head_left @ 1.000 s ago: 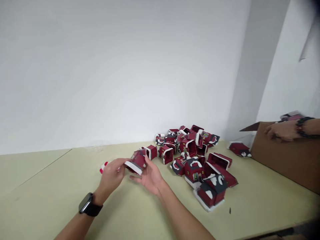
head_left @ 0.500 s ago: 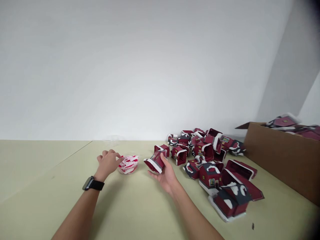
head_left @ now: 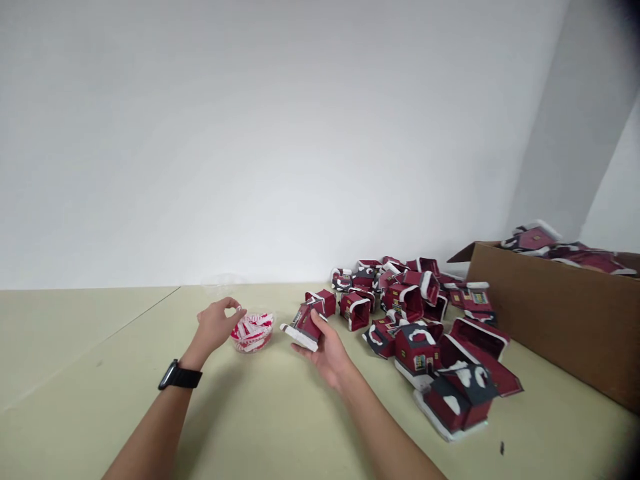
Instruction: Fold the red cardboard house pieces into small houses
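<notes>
My right hand [head_left: 329, 353] is closed around a small dark-red model house [head_left: 306, 327] with white snow-like trim, thumb on its near side. The house is tilted, its white base edge turned toward me and to the left. My left hand [head_left: 217, 325], with a dark watch on the wrist, is pinched at the rim of a clear bowl [head_left: 254, 348]. Red-and-white striped pieces [head_left: 253, 327] fill that bowl. Something tiny and whitish shows at the left fingertips, too small to name.
Many similar model houses [head_left: 417, 350] lie in a loose pile to the right, several on their sides with hollow undersides showing. An open cardboard box [head_left: 550, 313] at far right holds more. A small dark scrap [head_left: 502, 448] lies near the front. A wall [head_left: 250, 167] stands behind the table.
My left hand has risen slightly, its fingertips now pinched at the bowl's rim. My right hand has turned the model house, so its hollow underside no longer shows. The view has shifted slightly right.
</notes>
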The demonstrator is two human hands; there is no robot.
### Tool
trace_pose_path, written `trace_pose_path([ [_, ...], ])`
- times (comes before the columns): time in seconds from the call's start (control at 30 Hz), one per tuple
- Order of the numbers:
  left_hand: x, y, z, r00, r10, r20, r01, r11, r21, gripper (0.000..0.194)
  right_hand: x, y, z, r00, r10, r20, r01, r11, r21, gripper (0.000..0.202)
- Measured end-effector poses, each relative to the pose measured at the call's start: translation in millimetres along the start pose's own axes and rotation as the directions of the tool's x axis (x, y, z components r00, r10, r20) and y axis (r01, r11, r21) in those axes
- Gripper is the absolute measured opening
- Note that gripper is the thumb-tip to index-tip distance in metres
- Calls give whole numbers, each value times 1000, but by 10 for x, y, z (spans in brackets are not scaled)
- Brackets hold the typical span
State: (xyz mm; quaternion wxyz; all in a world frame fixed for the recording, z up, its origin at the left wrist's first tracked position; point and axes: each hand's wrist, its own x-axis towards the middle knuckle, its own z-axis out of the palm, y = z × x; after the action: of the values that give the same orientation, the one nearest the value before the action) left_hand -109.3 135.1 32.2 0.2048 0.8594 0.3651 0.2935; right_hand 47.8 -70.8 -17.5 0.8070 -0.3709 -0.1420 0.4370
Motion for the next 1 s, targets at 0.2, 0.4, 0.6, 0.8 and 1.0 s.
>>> trace_pose_path([
  [0.2,-237,393,237,950,169,263,33,782,-623,51,18,93,2,990,-137,44,142,981,-129,93],
  [0.4,-371,536,499,923,206,325,92,702,-706,53,-37,86,28,986,-131,106,150,969,-197,104],
  [0.6,-358,482,480,883,218,415,216,596,-773,51,-30,91,8,975,-174,141,206,942,-263,105],
  [0.8,-366,420,527,822,180,540,437,409,-801,45,-72,65,-1,960,-174,218,233,931,-282,103],
  [1.0,-369,378,602,807,146,572,503,337,-796,39,-120,39,10,968,-140,210,196,940,-279,106],
])
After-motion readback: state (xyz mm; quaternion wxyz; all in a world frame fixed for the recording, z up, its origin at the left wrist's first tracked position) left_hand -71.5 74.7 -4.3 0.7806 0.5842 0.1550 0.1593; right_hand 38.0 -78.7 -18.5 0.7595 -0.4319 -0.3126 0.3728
